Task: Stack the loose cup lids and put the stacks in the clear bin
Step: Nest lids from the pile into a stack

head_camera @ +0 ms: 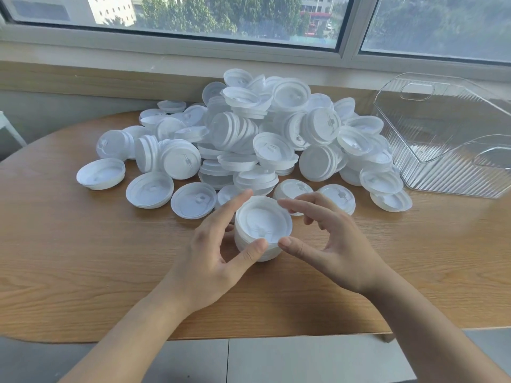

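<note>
While a big heap of loose lids (249,139) lies behind on the wooden table (83,258), the left hand (218,255) pinches a short stack of lids (261,230), the right hand (329,239) touches its rim with loose fingers, and the clear bin (442,134) stands far right.

Wooden table (83,258) beneath daylit window (193,20), grey floor (276,360).

— What sort of place am I looking at?
— I read it as an upper-floor room, maybe an office or a shop's back room. A rounded wooden tabletop (83,258) stands against a wide window (193,20); outside I see treetops and buildings. A heap of disposable cup lids (249,134) suggests café stock.
</note>
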`<act>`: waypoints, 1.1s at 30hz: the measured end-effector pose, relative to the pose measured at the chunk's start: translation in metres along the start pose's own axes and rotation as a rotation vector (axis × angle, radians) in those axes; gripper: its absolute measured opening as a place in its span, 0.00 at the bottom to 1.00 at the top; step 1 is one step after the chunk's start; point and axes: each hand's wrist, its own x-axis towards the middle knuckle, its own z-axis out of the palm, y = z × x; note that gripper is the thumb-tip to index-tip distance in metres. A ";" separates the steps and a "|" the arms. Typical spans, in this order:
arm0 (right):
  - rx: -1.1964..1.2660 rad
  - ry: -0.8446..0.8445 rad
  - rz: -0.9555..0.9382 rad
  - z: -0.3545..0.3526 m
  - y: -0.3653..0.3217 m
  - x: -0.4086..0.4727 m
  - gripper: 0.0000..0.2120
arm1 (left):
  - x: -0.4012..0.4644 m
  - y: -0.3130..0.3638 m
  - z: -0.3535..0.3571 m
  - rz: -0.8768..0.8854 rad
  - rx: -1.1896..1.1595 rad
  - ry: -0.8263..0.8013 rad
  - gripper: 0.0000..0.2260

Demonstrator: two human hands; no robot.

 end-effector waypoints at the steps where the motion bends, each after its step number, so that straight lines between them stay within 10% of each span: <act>1: 0.020 0.007 -0.004 0.000 0.000 0.001 0.27 | 0.000 0.000 0.000 -0.001 -0.016 -0.006 0.32; 21: -0.017 0.059 0.012 -0.012 0.017 0.018 0.31 | 0.002 -0.006 0.005 0.028 0.015 -0.010 0.37; 33: -0.525 0.147 0.175 0.001 0.049 0.045 0.37 | 0.009 -0.007 0.010 0.027 0.062 0.028 0.38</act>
